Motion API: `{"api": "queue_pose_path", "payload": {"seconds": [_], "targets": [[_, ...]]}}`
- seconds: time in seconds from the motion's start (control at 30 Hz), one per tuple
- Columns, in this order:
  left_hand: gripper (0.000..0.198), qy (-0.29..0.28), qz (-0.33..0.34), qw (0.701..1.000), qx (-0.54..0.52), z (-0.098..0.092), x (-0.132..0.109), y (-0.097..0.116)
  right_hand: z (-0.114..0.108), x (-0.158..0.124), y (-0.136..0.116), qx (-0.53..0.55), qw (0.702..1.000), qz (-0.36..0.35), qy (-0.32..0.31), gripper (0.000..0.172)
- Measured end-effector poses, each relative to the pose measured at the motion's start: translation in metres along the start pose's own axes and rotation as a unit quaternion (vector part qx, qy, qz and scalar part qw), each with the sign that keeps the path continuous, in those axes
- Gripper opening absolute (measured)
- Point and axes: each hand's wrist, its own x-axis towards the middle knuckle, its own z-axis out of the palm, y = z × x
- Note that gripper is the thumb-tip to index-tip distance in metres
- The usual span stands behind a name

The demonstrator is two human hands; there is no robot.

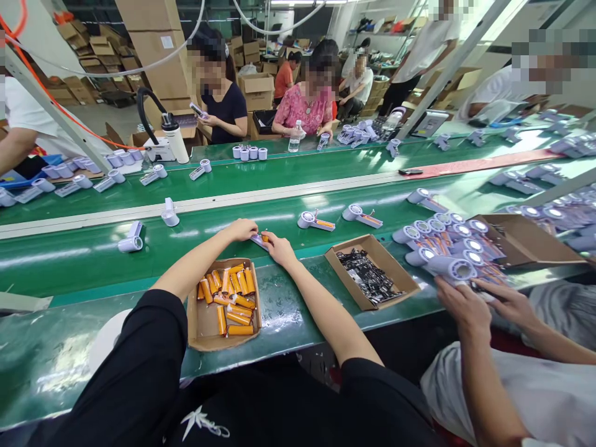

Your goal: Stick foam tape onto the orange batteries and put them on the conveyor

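Note:
My left hand (241,229) and my right hand (278,248) meet at the edge of the green conveyor belt (69,248), both closed on a small lilac fan part (259,241) with an orange battery in it. Just below them an open cardboard box (205,323) holds several orange batteries (231,295). Two lilac fan parts with orange batteries fitted, one (315,221) and another (362,215), lie on the belt to the right.
A second cardboard box (372,271) of small black parts stands to the right. A neighbour's hands (470,304) work at a heap of lilac fans (442,245). More fan parts (131,239) ride the belt. Several people sit across it, with cartons stacked behind.

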Motion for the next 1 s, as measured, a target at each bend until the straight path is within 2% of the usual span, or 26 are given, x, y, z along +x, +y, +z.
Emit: {"api": "queue_pose_path", "payload": {"seconds": [0.23,0.4,0.57,0.63,0.83,1.0], "targets": [[0.033,0.006,-0.020,1.000,-0.001,-0.012,0.017,0.002,0.000,-0.003,0.006,0.013,1.000,0.014,0.010,0.047],[0.028,-0.030,0.035,0.999,0.012,-0.017,0.021,0.005,-0.002,-0.004,0.011,0.029,0.999,0.018,0.015,0.046],[0.039,-0.057,0.080,0.994,0.049,-0.014,0.023,0.008,-0.004,-0.004,0.016,0.042,0.999,0.026,0.020,0.045],[0.035,-0.071,0.090,0.991,0.062,-0.012,0.027,0.008,-0.006,-0.004,0.018,0.048,0.998,0.027,0.022,0.046],[0.023,-0.117,0.098,0.986,0.066,-0.021,0.053,0.003,-0.008,-0.005,0.023,0.071,0.996,0.037,0.025,0.048],[0.032,-0.142,0.093,0.985,0.035,-0.026,0.077,-0.004,-0.004,-0.002,0.034,0.121,0.991,0.038,0.043,0.051]]}}
